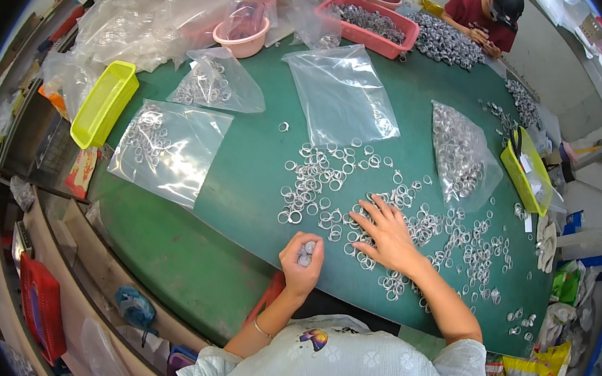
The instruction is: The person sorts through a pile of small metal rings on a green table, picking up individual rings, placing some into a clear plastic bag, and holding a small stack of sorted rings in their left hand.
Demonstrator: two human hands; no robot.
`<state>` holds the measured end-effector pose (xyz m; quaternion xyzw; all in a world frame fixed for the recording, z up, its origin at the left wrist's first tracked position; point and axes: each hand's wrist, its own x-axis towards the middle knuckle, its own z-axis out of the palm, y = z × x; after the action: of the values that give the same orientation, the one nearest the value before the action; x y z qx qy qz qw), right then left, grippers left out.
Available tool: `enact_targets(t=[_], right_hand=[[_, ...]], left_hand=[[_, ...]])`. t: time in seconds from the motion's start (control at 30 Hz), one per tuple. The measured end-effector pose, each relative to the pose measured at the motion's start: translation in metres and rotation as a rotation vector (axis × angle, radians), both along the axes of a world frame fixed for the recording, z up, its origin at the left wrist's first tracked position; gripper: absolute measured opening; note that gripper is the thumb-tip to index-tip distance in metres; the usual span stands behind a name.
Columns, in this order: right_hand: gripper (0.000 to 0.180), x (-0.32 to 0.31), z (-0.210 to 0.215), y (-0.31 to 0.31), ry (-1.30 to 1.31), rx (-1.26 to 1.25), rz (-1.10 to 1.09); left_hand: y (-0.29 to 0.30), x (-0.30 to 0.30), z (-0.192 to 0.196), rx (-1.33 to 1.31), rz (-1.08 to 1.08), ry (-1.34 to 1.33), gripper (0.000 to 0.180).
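We see bare green table (pixel 243 182) at nine o'clock of our left hand (pixel 301 260); loose metal rings (pixel 316 182) crowd twelve through three, clear bags (pixel 169 148) beyond.

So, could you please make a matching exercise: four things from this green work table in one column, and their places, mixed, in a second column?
Things:
1. shallow yellow plastic tray
2. round pink plastic bowl
3. rectangular red plastic basket
4. small stack of silver metal rings

Places:
A. far edge of the table, full of rings
B. held in the left hand
C. left table edge
D. among crumpled clear bags, far left

Pairs: 1-C, 2-D, 3-A, 4-B
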<state>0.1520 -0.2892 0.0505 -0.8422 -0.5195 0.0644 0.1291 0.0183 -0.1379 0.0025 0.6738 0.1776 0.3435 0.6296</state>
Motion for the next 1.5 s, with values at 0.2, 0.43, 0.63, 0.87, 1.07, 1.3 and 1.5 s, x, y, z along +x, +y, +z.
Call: enact_targets(t=[0.2, 0.43, 0.63, 0.87, 1.07, 1.3, 1.5], right_hand=[[0.082, -0.012, 0.024, -0.044, 0.174, -0.095, -0.079], [0.093, -0.012, 0.000, -0.054, 0.173, 0.002, -0.196], [0.060, -0.006, -0.025, -0.041, -0.065, 0.171, -0.240], [0.030, 0.008, -0.033, -0.041, -0.036, 0.416, -0.398], [0.017, 0.032, -0.030, -0.068, 0.588, 0.725, -0.858], [0.020, 0.010, -0.002, -0.075, 0.958, 0.911, -0.809], [0.044, -0.003, 0.005, -0.082, 0.089, 0.353, -0.750]], left_hand=[[0.000, -0.002, -0.006, -0.076, -0.010, 0.035, 0.006], [0.000, 0.000, -0.012, 0.013, -0.044, -0.025, 0.005], [0.002, 0.000, -0.013, 0.084, -0.049, -0.022, 0.004], [0.002, 0.000, -0.016, 0.039, -0.041, -0.027, 0.003], [0.001, 0.000, -0.012, -0.011, -0.054, -0.020, 0.004], [0.000, -0.001, -0.009, -0.086, -0.047, 0.023, 0.005], [-0.001, -0.001, -0.006, -0.097, -0.033, 0.039, 0.004]])
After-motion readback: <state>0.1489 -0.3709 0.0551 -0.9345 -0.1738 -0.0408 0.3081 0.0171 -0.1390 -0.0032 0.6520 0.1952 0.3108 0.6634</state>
